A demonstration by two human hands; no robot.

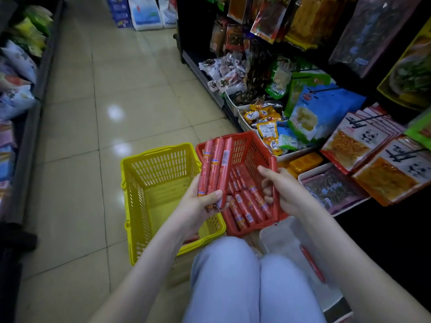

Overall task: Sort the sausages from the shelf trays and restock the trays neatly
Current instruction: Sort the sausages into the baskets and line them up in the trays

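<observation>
My left hand [200, 203] grips a bundle of three long red sausages [217, 164], held upright over the gap between the two baskets. A single red sausage [274, 169] stands in my right hand [283, 190], above the red basket [247, 145]. Several more red sausages [247, 206] lie on that basket's floor. The yellow basket [158, 169] stands to its left on the floor, with a sausage end [191, 238] just showing near its front corner. A clear plastic tray [286, 241] by my right knee holds one sausage [312, 264].
Shelf trays on the right hold snack packets [263, 117], blue bags [324, 113] and panda-printed packs [363, 141]. Bagged goods [16, 66] line the left shelf. The tiled aisle floor [116, 89] stretches ahead. My knees [245, 276] fill the lower middle.
</observation>
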